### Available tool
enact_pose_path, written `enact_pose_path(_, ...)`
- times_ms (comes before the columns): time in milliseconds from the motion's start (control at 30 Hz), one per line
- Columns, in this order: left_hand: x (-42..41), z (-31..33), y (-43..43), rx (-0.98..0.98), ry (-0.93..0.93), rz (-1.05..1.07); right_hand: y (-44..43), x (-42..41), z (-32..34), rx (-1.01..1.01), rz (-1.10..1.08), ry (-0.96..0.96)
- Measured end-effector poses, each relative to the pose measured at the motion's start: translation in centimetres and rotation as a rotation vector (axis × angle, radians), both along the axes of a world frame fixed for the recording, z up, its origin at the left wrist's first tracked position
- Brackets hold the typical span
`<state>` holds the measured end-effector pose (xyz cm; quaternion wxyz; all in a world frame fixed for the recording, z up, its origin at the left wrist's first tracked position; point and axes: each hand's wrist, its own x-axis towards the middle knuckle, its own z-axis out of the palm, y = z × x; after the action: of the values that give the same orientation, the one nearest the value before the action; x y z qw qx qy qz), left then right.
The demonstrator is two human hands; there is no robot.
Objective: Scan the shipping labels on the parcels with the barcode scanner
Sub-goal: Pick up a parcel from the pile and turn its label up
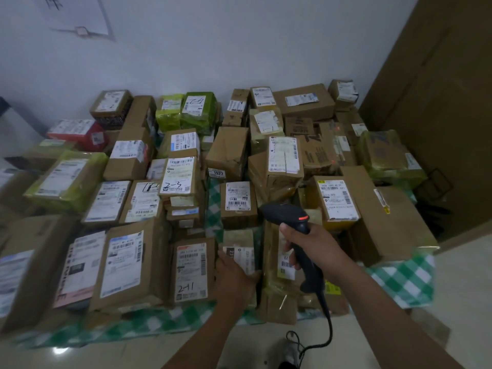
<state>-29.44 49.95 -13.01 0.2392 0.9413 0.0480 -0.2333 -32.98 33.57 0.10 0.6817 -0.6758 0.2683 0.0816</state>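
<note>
**Parcels everywhere, scanner in hand**

A big brown board (439, 102) leans at the right side of the room. A green and white checked cloth (399, 278) is spread out, and I cannot tell what is under it. The parcels (231, 153) cover almost all of it, packed close together, some stacked on others. Most have a white shipping label on top.

Near the front lies a box marked "2-1" (191, 272). Just beside it is a small parcel (239, 243), and next to that a tall parcel (277, 294) wrapped in shiny tape.

The left hand (234, 278) is curled around the small parcel and holds it. The right hand (314, 246) is wrapped tight around the handle of the barcode scanner (285, 213), which is up in the air over the front parcels. Its nose points away, toward the back of the pile. The cable (328, 323) hangs down to the floor in a curl.

A small red light (334, 162) glows on a brown box far back, well apart from the parcel in the left hand.

What could go wrong: the scanner may read a far label and not the near one, because it points so far forward. The labels sit so close that one could be scanned twice or missed. The hanging cable could also catch on a box corner and drag it.
</note>
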Motion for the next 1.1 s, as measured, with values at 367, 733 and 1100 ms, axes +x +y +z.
enact_pose_path(367, 0.1, 1.7, 1.7, -0.334, -0.137, 0.218, 1.3, -1.6, -0.1, -0.002, -0.029, -0.009)
enact_pose_path(733, 2.6, 11.0, 8.2, -0.785, -0.029, 0.271, 6.2, 0.2, 0.2, -0.139, -0.006, -0.109)
enact_pose_path(1100, 1.9, 14.3, 11.6, -0.727, 0.122, -0.041, 9.2, 1.0, 1.5, 0.084, -0.216, -0.135)
